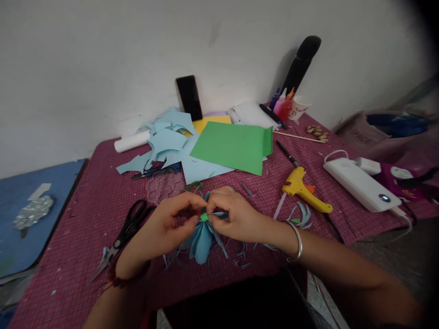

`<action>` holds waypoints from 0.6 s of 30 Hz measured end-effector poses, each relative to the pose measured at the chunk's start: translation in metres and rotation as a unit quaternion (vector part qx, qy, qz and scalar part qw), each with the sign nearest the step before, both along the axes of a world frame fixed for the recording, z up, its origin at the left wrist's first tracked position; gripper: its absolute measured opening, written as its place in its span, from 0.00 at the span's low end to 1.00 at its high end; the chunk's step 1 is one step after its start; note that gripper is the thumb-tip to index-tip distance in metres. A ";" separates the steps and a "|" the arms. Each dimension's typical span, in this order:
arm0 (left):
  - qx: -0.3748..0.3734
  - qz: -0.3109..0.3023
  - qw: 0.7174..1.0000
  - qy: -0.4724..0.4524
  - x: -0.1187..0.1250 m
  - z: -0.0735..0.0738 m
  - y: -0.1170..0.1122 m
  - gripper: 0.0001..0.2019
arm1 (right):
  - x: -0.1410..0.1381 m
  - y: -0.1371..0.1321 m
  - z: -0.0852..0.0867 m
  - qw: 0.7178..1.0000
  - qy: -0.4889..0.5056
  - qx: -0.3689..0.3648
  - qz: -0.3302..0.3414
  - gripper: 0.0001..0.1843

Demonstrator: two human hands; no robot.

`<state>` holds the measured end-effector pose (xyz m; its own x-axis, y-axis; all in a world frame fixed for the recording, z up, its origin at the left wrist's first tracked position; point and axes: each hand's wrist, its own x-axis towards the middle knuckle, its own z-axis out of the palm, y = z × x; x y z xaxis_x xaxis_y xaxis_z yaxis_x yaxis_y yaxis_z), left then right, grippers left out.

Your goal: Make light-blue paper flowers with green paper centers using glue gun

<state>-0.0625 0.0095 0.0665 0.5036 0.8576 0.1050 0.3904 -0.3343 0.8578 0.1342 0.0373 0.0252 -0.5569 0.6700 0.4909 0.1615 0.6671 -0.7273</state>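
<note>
A blue paper flower (201, 242) with long petals lies between my two hands near the table's front. Its middle bears a small green paper piece (205, 217). My left hand (176, 219) pinches the flower from the left, thumb tip close to the green piece. From the right, my right hand (231, 214) closes its thumb and fingers at the flower's centre. The fingertips partly hide what each hand grips. Thin blue paper scraps (242, 258) are scattered around the flower. Black-handled scissors (125, 228) lie beside my left forearm, and a yellow glue gun (302, 188) rests to the right.
Green paper (233, 146) and blue paper cut-offs (168, 141) cover the back of the table. A phone (190, 97) leans on the wall. At right lie a white power bank (360, 183) and cables. Small bottles (284, 105) and a paper cup (299, 107) stand at the back right.
</note>
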 end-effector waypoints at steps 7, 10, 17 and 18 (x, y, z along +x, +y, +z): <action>-0.019 0.034 0.999 0.002 -0.002 -0.001 -0.001 0.08 | 0.007 0.000 0.000 0.998 -0.007 -0.062 0.013 0.05; -0.028 0.044 0.999 -0.015 -0.005 -0.003 -0.001 0.07 | 0.010 0.002 0.000 0.993 0.004 -0.117 0.027 0.11; -0.041 0.108 0.991 -0.067 -0.013 -0.007 -0.003 0.06 | 0.013 0.012 -0.009 0.951 0.128 -0.281 -0.012 0.10; -0.047 0.113 0.990 -0.075 -0.013 -0.007 -0.003 0.06 | 0.013 0.014 -0.011 0.949 0.137 -0.283 -0.024 0.13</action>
